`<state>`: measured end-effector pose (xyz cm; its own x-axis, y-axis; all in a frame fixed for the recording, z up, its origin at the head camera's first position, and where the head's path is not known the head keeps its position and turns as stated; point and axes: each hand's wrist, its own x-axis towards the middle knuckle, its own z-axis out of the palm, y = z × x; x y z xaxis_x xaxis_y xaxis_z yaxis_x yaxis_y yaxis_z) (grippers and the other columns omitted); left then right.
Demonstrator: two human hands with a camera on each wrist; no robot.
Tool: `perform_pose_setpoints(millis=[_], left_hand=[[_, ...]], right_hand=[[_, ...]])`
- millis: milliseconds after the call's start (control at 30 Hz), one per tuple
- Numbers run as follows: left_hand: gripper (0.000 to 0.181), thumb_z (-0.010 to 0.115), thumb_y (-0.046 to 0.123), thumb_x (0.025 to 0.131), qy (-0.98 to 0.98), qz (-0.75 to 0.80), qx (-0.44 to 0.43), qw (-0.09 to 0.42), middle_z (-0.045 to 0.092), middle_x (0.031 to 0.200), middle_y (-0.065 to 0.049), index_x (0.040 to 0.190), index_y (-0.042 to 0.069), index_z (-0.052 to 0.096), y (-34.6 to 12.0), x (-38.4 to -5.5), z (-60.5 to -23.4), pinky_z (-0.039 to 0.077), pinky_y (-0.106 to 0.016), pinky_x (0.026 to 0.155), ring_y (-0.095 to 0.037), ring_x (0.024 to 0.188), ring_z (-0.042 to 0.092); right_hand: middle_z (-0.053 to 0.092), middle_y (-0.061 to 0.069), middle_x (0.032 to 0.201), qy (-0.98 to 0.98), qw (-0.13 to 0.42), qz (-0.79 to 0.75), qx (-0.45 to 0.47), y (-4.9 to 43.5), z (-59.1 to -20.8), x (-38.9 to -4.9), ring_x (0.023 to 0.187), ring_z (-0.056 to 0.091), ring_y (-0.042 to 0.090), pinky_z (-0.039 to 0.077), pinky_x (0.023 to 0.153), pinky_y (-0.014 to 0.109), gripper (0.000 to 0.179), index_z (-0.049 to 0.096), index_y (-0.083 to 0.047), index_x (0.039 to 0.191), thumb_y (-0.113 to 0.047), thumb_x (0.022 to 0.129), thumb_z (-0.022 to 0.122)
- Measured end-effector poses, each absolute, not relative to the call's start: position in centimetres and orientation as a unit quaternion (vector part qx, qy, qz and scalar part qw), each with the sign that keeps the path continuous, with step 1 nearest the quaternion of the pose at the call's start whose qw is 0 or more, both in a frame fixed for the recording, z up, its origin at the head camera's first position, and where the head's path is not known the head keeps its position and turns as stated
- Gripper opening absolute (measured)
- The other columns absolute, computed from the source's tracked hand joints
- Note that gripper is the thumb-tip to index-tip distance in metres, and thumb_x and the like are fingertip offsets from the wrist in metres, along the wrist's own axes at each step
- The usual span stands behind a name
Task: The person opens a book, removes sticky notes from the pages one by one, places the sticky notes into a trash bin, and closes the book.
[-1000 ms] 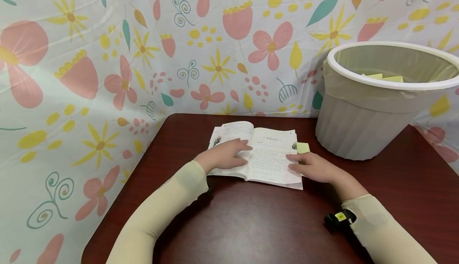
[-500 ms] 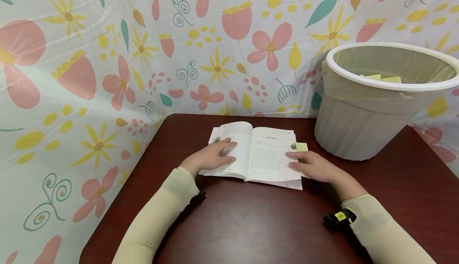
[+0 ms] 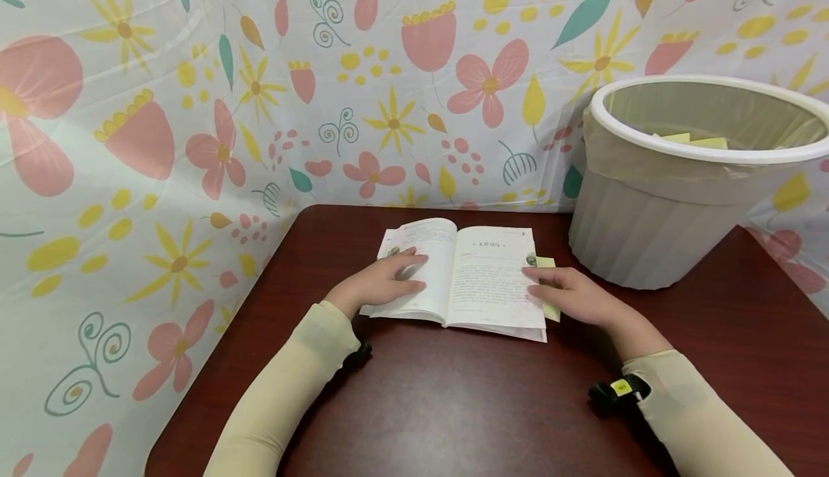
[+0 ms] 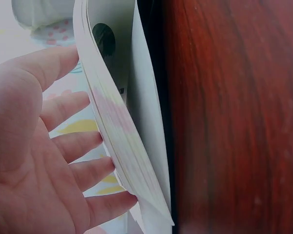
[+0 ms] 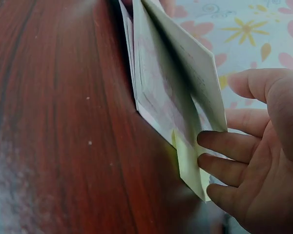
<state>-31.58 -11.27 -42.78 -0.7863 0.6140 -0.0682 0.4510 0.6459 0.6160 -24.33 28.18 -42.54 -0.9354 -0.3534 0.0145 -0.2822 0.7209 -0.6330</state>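
I see a shiny, dark red table (image 3: 453, 405) with wood lines. A white cloth (image 3: 363, 96) hangs behind it and at 9 o'clock, with pink and yellow flowers. The book (image 3: 488, 279) lies spread on the table at 12 o'clock. From it, a big grey bin (image 3: 648, 225) stands at 2 o'clock, with yellow papers (image 3: 709, 143) inside. A yellow note (image 3: 547, 262) pokes out of the book at 3 o'clock. My left hand (image 3: 372, 284) is at 9 o'clock over a page, fingers apart. My right hand (image 3: 583, 297) is at 3 o'clock, fingers apart by a raised page; I can't tell if they press it. The book's words and the yellow label (image 3: 621, 387) by the right sleeve (image 3: 686, 405) are too small to read.
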Motion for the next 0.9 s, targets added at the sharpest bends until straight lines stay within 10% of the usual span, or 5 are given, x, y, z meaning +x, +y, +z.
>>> perform_pose_setpoints(millis=[367, 900], left_hand=[[0.062, 0.062, 0.048, 0.1, 0.895, 0.302, 0.299, 0.133, 0.023, 0.173, -0.004, 0.157, 0.031, 0.044, -11.2, -31.9, -43.0, 0.022, -0.048, 0.129, -0.028, 0.162, 0.014], [0.063, 0.063, 0.044, 0.101, 0.893, 0.301, 0.307, 0.135, 0.021, 0.173, -0.009, 0.158, 0.025, 0.044, -11.3, -31.8, -42.9, 0.018, -0.051, 0.13, -0.038, 0.161, 0.008]], right_hand=[[0.05, 0.019, 0.156, 0.912, 0.043, -0.365, -0.18, 27.9, -41.0, -24.2, 0.146, 0.043, 0.034, 0.035, 0.098, 0.003, 0.055, 0.051, -0.004, 0.151, -0.032, 0.105, 0.06], [0.033, 0.017, 0.167, 0.885, 0.034, -0.424, -0.192, 23.8, -37.2, -25.1, 0.155, 0.031, 0.04, 0.029, 0.121, 0.062, 0.069, 0.033, -0.003, 0.161, -0.036, 0.106, 0.057]])
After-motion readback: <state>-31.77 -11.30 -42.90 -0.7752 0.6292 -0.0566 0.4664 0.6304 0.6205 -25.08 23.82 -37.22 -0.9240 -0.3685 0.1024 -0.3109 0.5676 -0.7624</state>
